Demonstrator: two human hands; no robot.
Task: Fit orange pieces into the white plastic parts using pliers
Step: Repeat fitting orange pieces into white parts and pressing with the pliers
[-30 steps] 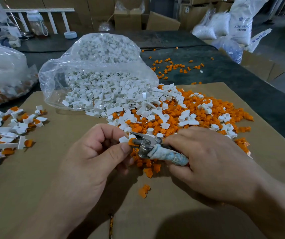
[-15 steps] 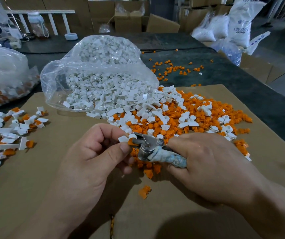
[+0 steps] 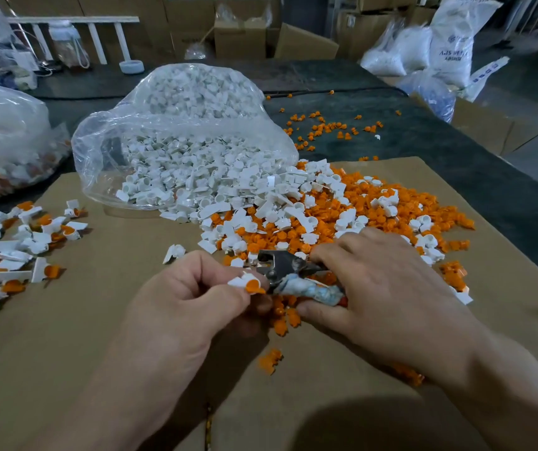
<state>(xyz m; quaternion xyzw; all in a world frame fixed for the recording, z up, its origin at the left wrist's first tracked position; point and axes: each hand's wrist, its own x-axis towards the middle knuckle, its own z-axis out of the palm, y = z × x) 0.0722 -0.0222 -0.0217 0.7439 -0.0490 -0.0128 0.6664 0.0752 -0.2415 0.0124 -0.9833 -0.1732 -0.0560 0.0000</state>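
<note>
1. Now pinched in left hand (image 3: 192, 307), near centre: small white plastic part (image 3: 238, 281) holding round orange piece (image 3: 255, 287).
2. Clenched in right hand (image 3: 388, 288), just right: metal pliers with cloth-wrapped handle (image 3: 282, 266).
3. Far right: white sack (image 3: 453, 43), blue print unreadable.

Brown cardboard sheet (image 3: 98, 320) on dark table (image 3: 489, 190); boxes (image 3: 240, 37), white sacks (image 3: 450, 43), perhaps a bottle (image 3: 67, 47) behind.

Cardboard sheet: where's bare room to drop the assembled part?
Bare cardboard between the assembled pile at left, the clear bag and the left hand; also the near strip between the forearms, bar a few orange bits. Crowded: the white-and-orange heap ahead of the right hand.
</note>
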